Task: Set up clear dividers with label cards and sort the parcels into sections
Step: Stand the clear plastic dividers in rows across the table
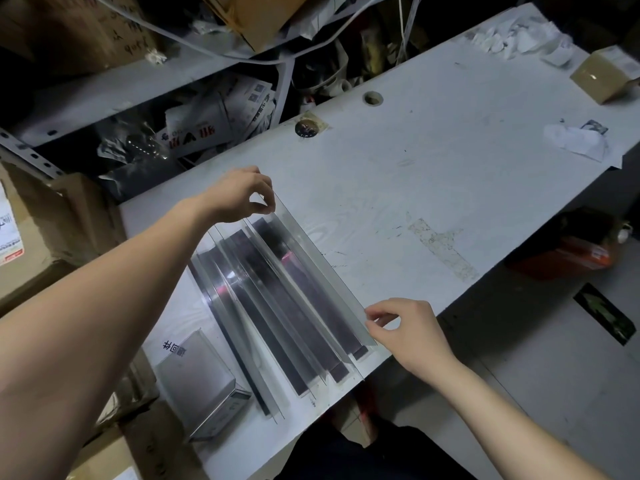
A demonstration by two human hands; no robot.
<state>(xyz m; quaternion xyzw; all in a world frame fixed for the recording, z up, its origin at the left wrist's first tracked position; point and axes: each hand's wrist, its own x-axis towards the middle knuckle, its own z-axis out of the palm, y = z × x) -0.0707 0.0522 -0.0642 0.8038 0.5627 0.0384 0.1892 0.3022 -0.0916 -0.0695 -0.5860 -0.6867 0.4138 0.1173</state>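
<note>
Currently my right hand pinches the near end of the rightmost clear divider, which stands on the table just right of the other dividers. Its long axis runs near-right to far-left, up to my left hand pinching the far end. Glare hides whether it touches its neighbour; the small brown box far right is cut off.

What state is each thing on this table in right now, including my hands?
Left hand, pinches the far end of the held divider.
Right hand, pinches its near end.
Held divider, upright on its long edge, rightmost in the row.
Other dividers, lying side by side on the table, untouched.
Clear holder, lying flat, untouched.
Cardboard box, closed, far right corner.
Crumpled paper, loose.
</note>
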